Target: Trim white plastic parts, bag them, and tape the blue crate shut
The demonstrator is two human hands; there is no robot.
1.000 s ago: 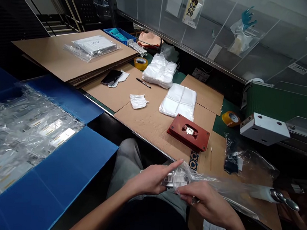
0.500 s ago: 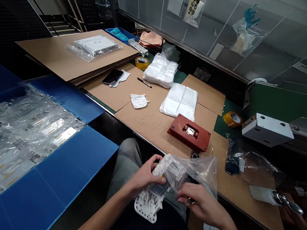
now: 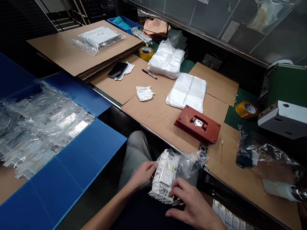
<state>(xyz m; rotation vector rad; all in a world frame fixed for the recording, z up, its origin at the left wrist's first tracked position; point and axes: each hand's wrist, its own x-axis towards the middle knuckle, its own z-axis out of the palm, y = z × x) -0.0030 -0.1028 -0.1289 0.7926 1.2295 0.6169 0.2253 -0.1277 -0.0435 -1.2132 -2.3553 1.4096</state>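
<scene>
A white moulded plastic part [image 3: 166, 174] sits in a clear plastic bag [image 3: 190, 162] above my lap, its open-looking loose film trailing to the right. My left hand [image 3: 142, 175] grips the part's left side, fingers curled behind it and partly hidden. At the lower right edge of the part is my right hand [image 3: 189, 205], thumb and fingers apart, fingertips touching or very near the bagged part. Something dark under those fingers is too hidden to name.
On the bench lie a red fixture block [image 3: 198, 124], a cotton swab [image 3: 221, 152], stacks of white bags [image 3: 187, 91], tape rolls [image 3: 246, 109] and a phone [image 3: 117, 70]. To the left, a blue box [image 3: 88, 152] holds several bagged parts [image 3: 46, 122].
The part has gone into the bag and turned more upright, its white lower end now inside the film. My right hand has moved from the bag's mouth down to the part's lower edge, its fingers spreading.
</scene>
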